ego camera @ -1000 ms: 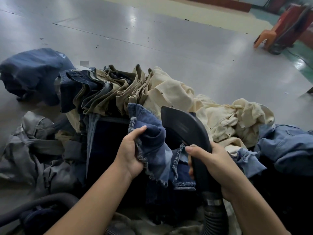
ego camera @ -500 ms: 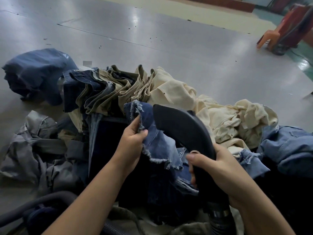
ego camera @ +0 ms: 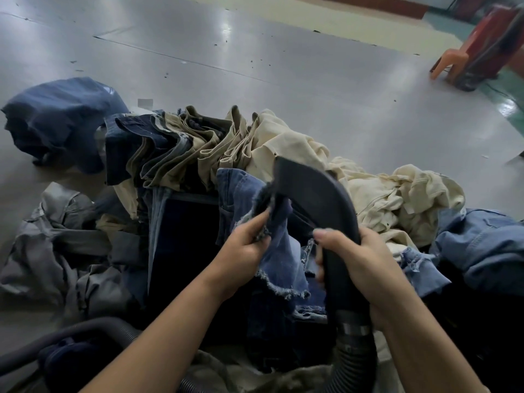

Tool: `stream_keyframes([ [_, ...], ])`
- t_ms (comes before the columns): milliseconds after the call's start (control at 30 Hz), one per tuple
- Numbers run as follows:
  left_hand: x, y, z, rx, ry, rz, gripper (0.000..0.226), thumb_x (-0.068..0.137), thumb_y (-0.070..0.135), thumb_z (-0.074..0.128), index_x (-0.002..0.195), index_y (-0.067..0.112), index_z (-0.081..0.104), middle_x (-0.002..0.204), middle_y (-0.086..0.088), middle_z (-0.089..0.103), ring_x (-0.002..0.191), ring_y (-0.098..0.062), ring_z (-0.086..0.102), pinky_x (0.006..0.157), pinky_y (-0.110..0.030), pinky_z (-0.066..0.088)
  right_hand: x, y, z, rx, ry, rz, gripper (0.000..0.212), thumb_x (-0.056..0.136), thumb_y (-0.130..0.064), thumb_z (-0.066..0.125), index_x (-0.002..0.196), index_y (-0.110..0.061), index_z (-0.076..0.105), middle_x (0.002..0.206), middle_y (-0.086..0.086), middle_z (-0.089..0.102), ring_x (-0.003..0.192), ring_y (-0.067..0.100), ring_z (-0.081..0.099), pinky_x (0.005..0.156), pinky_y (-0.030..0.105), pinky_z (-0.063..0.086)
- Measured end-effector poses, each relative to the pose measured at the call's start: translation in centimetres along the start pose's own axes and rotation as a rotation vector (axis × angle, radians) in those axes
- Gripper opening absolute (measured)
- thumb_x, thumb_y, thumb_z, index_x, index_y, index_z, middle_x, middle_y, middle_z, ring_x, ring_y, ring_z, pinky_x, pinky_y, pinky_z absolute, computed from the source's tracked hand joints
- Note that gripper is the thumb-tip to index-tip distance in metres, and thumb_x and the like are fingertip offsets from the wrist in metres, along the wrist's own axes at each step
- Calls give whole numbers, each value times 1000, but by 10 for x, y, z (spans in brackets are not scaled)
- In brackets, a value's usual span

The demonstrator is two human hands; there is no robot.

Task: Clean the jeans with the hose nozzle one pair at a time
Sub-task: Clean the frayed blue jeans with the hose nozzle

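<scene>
Step in hand: cleaning one pair, mid-pass. Left hand [ego camera: 243,245] pinches the frayed hem of the blue jeans [ego camera: 280,259], lifting the cloth off the heap directly in front of the person, against the mouth of the hose nozzle [ego camera: 309,194]. Right hand [ego camera: 360,259] is wrapped firmly around the nozzle's neck, just above the ribbed hose [ego camera: 354,355]. Nozzle mouth seems to touch the hem, though motion blur leaves contact uncertain. Stacked khaki and dark pairs [ego camera: 181,154] lie behind, cream garments [ego camera: 397,199] to the right, untreated by the look of it. Next move, judged: keep cloth taut, draw the nozzle along the leg, then re-grip further down the fabric
</scene>
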State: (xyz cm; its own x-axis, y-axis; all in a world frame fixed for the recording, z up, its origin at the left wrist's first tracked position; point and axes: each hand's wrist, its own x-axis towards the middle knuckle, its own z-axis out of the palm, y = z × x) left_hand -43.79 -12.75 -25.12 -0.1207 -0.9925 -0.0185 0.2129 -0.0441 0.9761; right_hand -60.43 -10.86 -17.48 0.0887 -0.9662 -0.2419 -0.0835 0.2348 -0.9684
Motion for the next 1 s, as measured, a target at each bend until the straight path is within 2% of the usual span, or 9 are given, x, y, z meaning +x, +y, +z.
stream_keyframes([
  [67, 0, -4, 2, -26, 31, -35, 51, 93, -14, 39, 128, 18, 59, 124, -3, 65, 122, -19, 56, 108, -38, 41, 6, -6, -7, 42, 71, -20, 19, 85, -15, 66, 77, -1, 56, 51, 7, 56, 40, 18, 54, 39, 25, 45],
  [200, 8, 1, 2, -316, 253, -62, 54, 85, -21, 35, 94, 15, 73, 90, -8, 74, 86, -23, 70, 75, -29, 58, 2, -4, -15, -6, 22, 5, 20, 83, -16, 67, 72, -2, 57, 51, 10, 57, 41, 21, 55, 39, 27, 45],
  [267, 14, 2, 0, -490, 337, -81, 48, 85, -17, 37, 88, 13, 74, 84, -11, 74, 78, -24, 71, 70, -31, 59, -2, 4, -11, -28, -34, 52, 19, 82, -15, 68, 74, -3, 56, 52, 10, 56, 41, 20, 55, 40, 27, 45],
  [400, 16, 7, 5, -621, 425, -135, 20, 88, 2, 53, 99, 6, 70, 90, -16, 72, 83, -30, 69, 81, -42, 56, -5, 12, -1, -33, -135, 101, 14, 85, -13, 67, 79, -5, 57, 57, 9, 57, 46, 21, 57, 44, 29, 47],
  [533, 14, 9, 1, -735, 436, -341, 43, 92, 18, 56, 131, 0, 53, 125, -26, 59, 114, -41, 58, 97, -51, 48, -4, 9, 0, -10, -134, 127, 19, 85, -16, 67, 78, -4, 55, 58, 10, 56, 46, 22, 57, 45, 29, 48],
  [667, 14, 8, 0, -654, 506, -268, 23, 94, 9, 53, 116, 5, 61, 95, -18, 69, 83, -32, 69, 76, -44, 57, -6, 11, 1, -32, -151, 126, 21, 83, -20, 71, 79, -6, 57, 58, 9, 58, 48, 21, 58, 47, 30, 49],
  [733, 15, 8, 2, -607, 487, -237, 30, 95, 1, 48, 124, 5, 58, 97, -19, 67, 87, -31, 65, 84, -44, 54, -8, 13, 3, -33, -169, 129, 20, 83, -21, 72, 81, -7, 57, 58, 8, 58, 48, 21, 58, 47, 30, 49],
  [833, 15, 6, 3, -522, 398, -176, 45, 95, -10, 38, 133, 9, 54, 116, -20, 65, 103, -32, 63, 93, -43, 50, -9, 14, 6, -41, -192, 132, 13, 85, -16, 67, 82, -8, 57, 58, 6, 59, 48, 19, 58, 46, 29, 49],
  [1000, 10, -1, 10, -484, 259, -122, 57, 90, -17, 34, 101, 23, 74, 100, -7, 74, 93, -20, 71, 85, -32, 56, 0, 11, 2, -75, -117, 116, 17, 85, -17, 67, 86, -3, 58, 57, 8, 59, 46, 20, 59, 45, 29, 49],
])
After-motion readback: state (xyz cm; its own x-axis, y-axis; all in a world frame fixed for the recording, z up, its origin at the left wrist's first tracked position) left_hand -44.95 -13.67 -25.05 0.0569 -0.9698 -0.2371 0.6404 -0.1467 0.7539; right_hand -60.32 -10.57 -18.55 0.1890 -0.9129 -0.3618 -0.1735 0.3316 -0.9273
